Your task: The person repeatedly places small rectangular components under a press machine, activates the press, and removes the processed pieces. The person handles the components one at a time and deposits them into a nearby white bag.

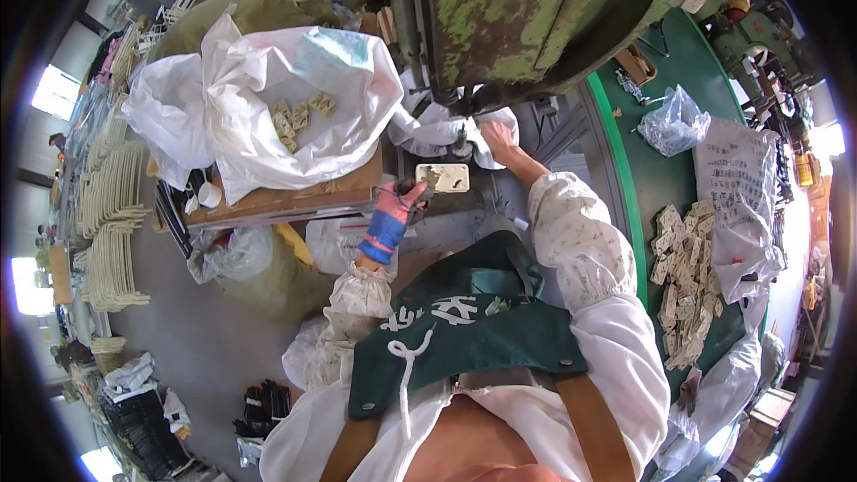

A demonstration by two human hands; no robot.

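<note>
A cream rectangular plate [453, 178] with small holes lies just below the machine's working end. My left hand [393, 212], in a pink and blue glove with dark fingertips, is closed at the plate's left end, thumb and fingers pinching it. My bare right hand [502, 144] reaches beneath the green machine head, beside a white plastic bag [420, 136] wrapped around the machine's lower part. Its fingertips are too small and partly hidden to show whether they hold anything. Patterned sleeve covers reach down both forearms.
A worn green machine [500, 22] overhangs the work spot. To the left, a white sack [299, 156] with several cream pieces stands on a wooden table [295, 201]. On the right, a green table [629, 116] bears a heap of cream plates [686, 281] and a clear plastic bag [674, 120].
</note>
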